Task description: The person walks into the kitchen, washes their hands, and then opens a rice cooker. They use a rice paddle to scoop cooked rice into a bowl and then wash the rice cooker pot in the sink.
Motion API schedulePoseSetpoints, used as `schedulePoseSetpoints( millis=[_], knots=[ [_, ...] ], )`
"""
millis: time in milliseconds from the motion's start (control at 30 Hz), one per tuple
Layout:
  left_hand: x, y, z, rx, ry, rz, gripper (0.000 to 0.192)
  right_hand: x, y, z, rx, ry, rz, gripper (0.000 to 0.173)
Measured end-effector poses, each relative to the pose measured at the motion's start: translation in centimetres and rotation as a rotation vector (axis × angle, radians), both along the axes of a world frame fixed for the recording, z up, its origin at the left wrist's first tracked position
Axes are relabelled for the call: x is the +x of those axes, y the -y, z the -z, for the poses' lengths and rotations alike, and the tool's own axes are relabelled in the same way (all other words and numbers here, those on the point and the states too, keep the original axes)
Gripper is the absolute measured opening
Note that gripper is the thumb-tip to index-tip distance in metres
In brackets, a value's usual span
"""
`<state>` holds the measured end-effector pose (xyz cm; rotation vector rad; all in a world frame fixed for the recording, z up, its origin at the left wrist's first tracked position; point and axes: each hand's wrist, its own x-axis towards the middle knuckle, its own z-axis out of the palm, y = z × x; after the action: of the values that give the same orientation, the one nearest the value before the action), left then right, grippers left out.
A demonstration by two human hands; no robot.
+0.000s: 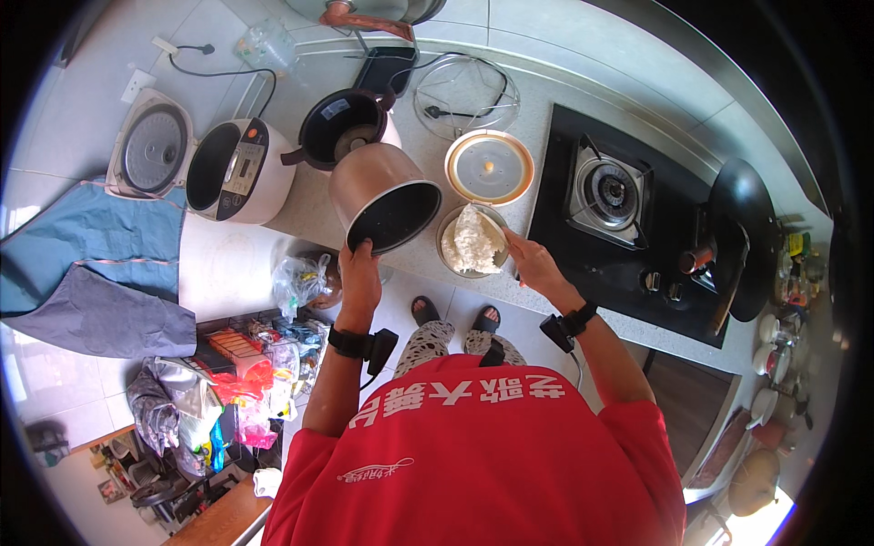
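Observation:
My left hand (360,280) grips the rim of a metal rice cooker inner pot (386,194), which is tilted with its dark mouth towards me. Little can be seen inside it beyond a few pale specks. A mound of cooked white rice (471,242) lies in a bowl (447,259) near the counter's front edge. With my right hand (536,263) I hold the handle of a pale rice paddle (493,224), its blade against the rice. Behind the bowl lies a round steamed-up lid (488,167) with a small knob.
A rice cooker (270,177) stands at the left with its lid raised. Behind the pot is a dark-lined cooker body (341,130). A wire rack (468,95) and power cord lie farther back. The gas stove (608,198) is at the right, with a wok (744,232) on it.

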<state>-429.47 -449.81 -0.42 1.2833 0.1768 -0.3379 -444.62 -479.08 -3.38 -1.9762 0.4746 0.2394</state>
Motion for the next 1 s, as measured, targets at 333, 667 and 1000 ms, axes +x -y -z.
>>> schedulePoseSetpoints(
  millis=[333,667,1000],
  knots=[
    [0.2,-0.6,-0.6,0.061,0.041,-0.016,0.024,2.7,-0.7,-0.7,-0.172,0.038,-0.097,0.045],
    [0.0,-0.1,-2.1,-0.024,0.047,-0.027,0.026,1.1,-0.3,1.0,-0.317,0.176,-0.158,0.053],
    [-0.7,0.2,-2.4,-0.103,0.046,-0.032,0.029,0.4,-0.2,1.6,-0.408,0.149,-0.166,0.061]
  ],
)
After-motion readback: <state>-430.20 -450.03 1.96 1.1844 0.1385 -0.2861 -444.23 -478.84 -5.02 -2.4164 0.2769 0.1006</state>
